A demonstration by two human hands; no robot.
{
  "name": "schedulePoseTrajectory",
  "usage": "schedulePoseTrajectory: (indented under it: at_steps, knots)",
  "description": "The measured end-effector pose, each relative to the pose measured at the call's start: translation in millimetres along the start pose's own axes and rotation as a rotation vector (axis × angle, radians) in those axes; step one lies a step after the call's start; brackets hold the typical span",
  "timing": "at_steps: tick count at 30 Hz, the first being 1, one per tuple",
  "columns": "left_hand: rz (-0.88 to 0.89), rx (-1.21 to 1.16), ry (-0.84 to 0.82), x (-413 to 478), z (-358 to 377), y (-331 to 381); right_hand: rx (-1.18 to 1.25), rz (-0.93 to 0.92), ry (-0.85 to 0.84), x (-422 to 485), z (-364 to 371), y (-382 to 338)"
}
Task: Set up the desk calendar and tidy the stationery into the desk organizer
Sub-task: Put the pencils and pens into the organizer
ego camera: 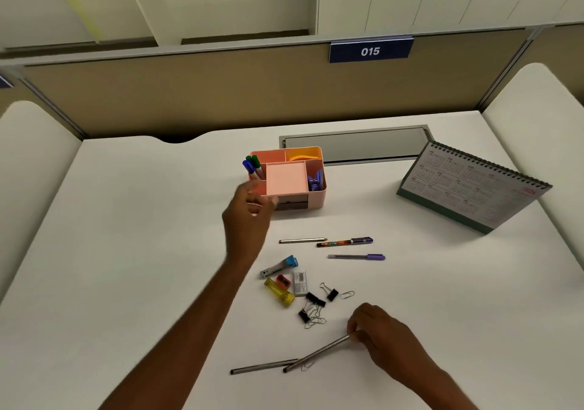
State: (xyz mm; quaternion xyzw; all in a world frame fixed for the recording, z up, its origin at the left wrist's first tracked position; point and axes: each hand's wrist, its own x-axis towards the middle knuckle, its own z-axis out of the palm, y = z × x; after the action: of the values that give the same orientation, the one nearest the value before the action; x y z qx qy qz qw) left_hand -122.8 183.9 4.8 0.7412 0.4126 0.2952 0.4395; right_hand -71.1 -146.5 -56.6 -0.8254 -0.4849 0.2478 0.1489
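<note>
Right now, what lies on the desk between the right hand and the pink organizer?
In the head view, between the right hand and the organizer lie binder clips, paper clips, a stapler and loose pens.

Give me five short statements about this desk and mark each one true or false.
1. The desk calendar stands upright on the right side of the desk. True.
2. The right hand grips a scissors. False: it holds a grey pencil by one end.
3. Markers stand in the pink organizer. True.
4. The purple pen is already in the organizer. False: it lies on the desk.
5. The left hand rests by the calendar. False: it is at the organizer's front left corner.
</note>
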Motion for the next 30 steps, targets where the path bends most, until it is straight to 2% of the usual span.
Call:
schedulePoseTrajectory:
  at_steps: [3,5,7,9,17,22,30]
  knots:
    - [-0.066,-0.067,-0.444,-68,4,-8,0.071,0.019,0.021,1,-5,-5]
    - [-0.078,-0.055,-0.679,-104,10,-16,0.114,0.021,0.053,3,-9,-8]
    - [-0.065,0.001,-0.828,-127,16,-24,0.126,0.023,0.084,7,-13,-11]
    - [-0.038,0.048,-0.871,-141,19,-29,0.127,0.026,0.118,12,-17,-14]
    - [-0.068,-0.043,-0.695,-157,11,-24,0.175,0.009,0.200,31,-34,-31]
    - [-0.159,-0.169,-0.432,-141,-14,-29,0.221,0.016,0.244,32,-22,-43]
    - [-0.164,-0.308,-0.152,-100,-60,-23,-0.046,-0.156,-0.021,35,39,-71]
